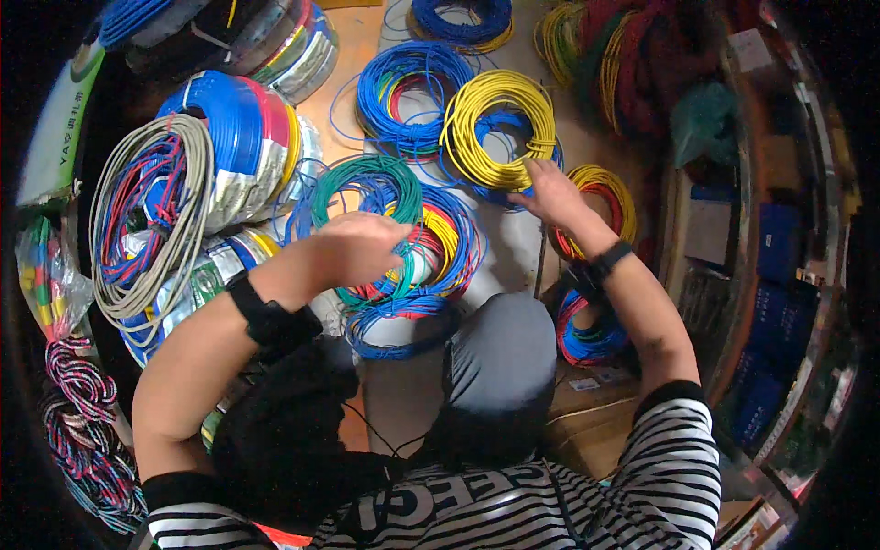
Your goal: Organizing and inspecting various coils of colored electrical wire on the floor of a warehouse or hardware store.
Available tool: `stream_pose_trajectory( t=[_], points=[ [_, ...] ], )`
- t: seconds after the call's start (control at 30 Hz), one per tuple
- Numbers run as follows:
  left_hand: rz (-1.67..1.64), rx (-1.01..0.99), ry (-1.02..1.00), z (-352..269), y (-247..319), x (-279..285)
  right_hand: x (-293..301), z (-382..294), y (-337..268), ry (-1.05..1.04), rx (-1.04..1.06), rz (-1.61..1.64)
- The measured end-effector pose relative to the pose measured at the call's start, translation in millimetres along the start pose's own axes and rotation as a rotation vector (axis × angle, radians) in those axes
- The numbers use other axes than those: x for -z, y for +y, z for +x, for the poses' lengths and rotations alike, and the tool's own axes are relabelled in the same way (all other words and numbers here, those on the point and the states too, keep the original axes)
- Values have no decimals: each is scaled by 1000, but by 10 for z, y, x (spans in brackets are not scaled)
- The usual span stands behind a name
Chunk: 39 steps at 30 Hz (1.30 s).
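My left hand [364, 249] is closed over the lower edge of a coil of green wire [402, 180]; the palm hides that part of the coil. Beneath it lies a heap of blue, red and yellow wire coils [469, 237]. With its fingers on the lower right edge, my right hand [555, 196] grips a coil of yellow wire [496, 172]. The yellow coil rests partly over a blue wire coil [491, 125]. Just left of that, a larger blue wire coil [378, 75] has red and green wire inside it.
Shrink-wrapped wire rolls [240, 137] are stacked at left, with a grey cable coil [199, 158] leaning on them. A yellow and red coil [622, 199] lies right of my right hand. Boxes on shelving [777, 247] line the right side. Braided cords [79, 378] hang at far left.
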State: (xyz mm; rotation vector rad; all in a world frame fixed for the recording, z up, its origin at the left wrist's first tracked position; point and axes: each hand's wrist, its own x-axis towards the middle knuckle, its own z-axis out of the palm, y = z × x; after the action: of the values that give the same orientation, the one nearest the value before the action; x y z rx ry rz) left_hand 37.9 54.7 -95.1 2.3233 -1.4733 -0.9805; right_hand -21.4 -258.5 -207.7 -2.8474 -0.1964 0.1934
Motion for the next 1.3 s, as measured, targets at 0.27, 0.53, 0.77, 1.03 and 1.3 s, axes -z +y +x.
stream_pose_trajectory(
  t=[0.27,0.53,0.77,1.03,1.3],
  points=[
    [-396,9,211,-207,-28,-216,-546,765,-294,-228,-279,-2],
    [-1168,224,343,-90,-253,-507,-66,493,-377,20,-109,252],
    [-2091,0,504,213,-235,-247,770,169,-1093,28,594,-206],
    [-2146,-271,481,102,-228,-255,876,153,-1340,60,713,-256],
    [-2598,124,902,128,-150,-35,1116,108,-1635,156,512,15]
  ],
)
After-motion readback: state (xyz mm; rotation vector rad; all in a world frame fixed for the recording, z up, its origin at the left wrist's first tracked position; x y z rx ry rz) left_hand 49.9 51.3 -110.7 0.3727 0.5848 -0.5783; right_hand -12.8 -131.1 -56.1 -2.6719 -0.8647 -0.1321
